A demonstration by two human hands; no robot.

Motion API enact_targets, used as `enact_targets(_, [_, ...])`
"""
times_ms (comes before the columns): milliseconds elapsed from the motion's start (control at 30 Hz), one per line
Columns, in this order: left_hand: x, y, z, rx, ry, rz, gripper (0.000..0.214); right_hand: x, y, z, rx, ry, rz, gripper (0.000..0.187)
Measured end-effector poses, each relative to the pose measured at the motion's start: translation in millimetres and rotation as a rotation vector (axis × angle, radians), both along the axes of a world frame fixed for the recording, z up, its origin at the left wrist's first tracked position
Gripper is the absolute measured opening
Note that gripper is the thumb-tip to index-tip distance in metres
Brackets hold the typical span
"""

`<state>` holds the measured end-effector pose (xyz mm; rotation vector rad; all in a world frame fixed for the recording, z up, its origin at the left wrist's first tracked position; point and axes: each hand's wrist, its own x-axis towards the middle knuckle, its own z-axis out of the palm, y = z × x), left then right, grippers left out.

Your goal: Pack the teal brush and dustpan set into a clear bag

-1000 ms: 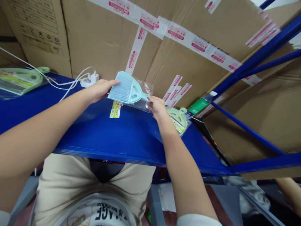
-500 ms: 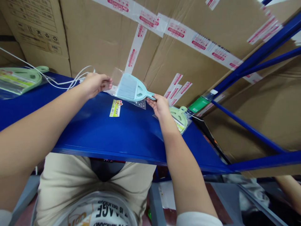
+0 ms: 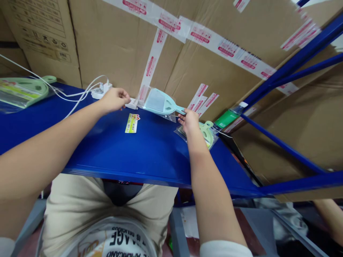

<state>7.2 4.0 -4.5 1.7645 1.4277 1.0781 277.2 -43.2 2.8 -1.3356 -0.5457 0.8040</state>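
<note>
The pale blue brush (image 3: 160,103), which had sat outside its clear bag (image 3: 146,96), was now slid inside it above the blue shelf's (image 3: 150,150) back edge, your left hand (image 3: 114,100) pinching the bag mouth, your right hand (image 3: 190,121) gripping the handle.

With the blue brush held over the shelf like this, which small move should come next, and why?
Probably draw the clear bag further over the blue brush. The left hand pinches the bag's open end, the right hand holds the brush handle, and the brush seems only partly covered.
</note>
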Motion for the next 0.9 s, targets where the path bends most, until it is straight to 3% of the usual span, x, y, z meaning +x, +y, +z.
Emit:
enact_targets(100, [-3,1,-2.4,0.102,0.311,-0.055,0.032,8,3,-1.0,-0.009,-0.036,-0.047,0.015])
enact_targets(200, [-5,1,-2.8,0.163,0.477,-0.07,0.046,14,7,-3.8,-0.016,-0.093,-0.057,0.014])
enact_targets(433, [1,-1,-9.7,0.141,0.572,-0.203,0.047,15,3,-1.2,-0.024,-0.138,-0.086,0.024])
enact_targets(667, [12,-1,-28.5,0.121,0.783,-0.395,0.065,18,2,-0.5,-0.064,-0.206,-0.145,0.027])
enact_targets(900, [8,1,-29.3,0.111,0.768,-0.472,0.076,21,5,-4.0,-0.054,-0.21,-0.125,0.022])
